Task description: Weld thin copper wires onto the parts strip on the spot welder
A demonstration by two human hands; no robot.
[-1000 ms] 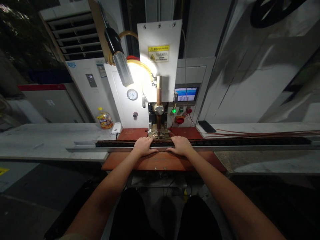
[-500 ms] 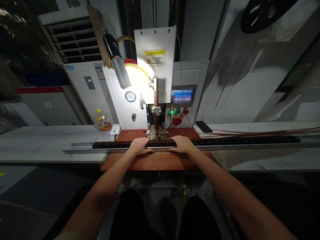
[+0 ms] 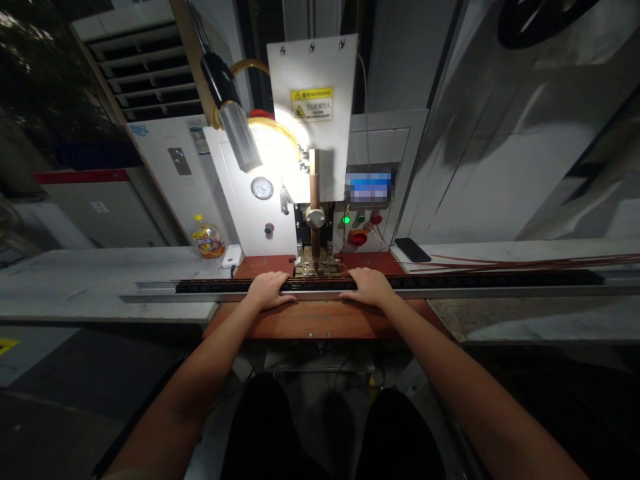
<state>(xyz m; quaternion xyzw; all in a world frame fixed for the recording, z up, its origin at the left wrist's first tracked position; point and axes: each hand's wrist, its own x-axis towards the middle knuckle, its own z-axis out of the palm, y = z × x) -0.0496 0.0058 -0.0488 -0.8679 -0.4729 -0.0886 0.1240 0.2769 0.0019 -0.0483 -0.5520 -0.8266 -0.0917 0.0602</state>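
Observation:
A long silver metal rail [image 3: 165,297] with a dark strip [image 3: 450,281] and thin brown rods along it lies crosswise in front of the press machine. My left hand [image 3: 267,291] grips the rail left of the copper-coloured electrode [image 3: 315,193], thumb on the near side and fingers over the far side. On the other side of the electrode, my right hand [image 3: 371,288] holds the rail the same way. The electrode's lower end stands above a small brass-coloured fixture [image 3: 316,264] just behind the rail. Fingertips of both hands are partly hidden behind the rail.
A lit lamp [image 3: 240,137] shines on the machine's white front [image 3: 315,67]. Buttons and a red knob [image 3: 358,237] sit below a blurred screen [image 3: 370,187]. A phone [image 3: 413,251], loose brown rods [image 3: 525,263], a bottle [image 3: 209,239] and a white device [image 3: 232,256] lie about.
My left hand and the rail's left end have shifted slightly left. My right hand keeps its hold beside the fixture. The whole view has tilted a little.

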